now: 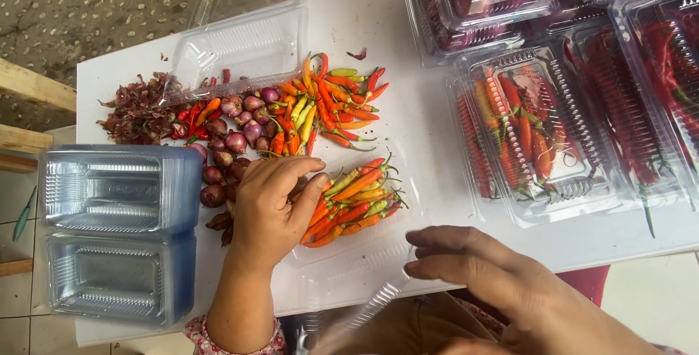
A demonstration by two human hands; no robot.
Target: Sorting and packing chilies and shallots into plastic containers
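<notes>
Left hand (271, 206) at centre frame, fingers curled and pressing down on a bunch of small chillies (353, 202) in an open clear tray (349, 260), right hand (480, 271) at lower right, fingers loosely open touching the tray's lid edge, shallots (237, 129) upper left on the white tabletop (408, 122), stacked empty trays (116, 231) far left.

Left hand (271, 206): forearm comes up from the near edge, wrist straight, palm down, back of hand to the camera. Fingers curled and bunched, tips pointing right and slightly far, thumb (312, 193) extended along the right side. Right hand (480, 271): enters from the near right corner, lies flatter and closer to the camera, fingers long and loosely together, pointing left. Hands are apart, not touching each other.
</notes>
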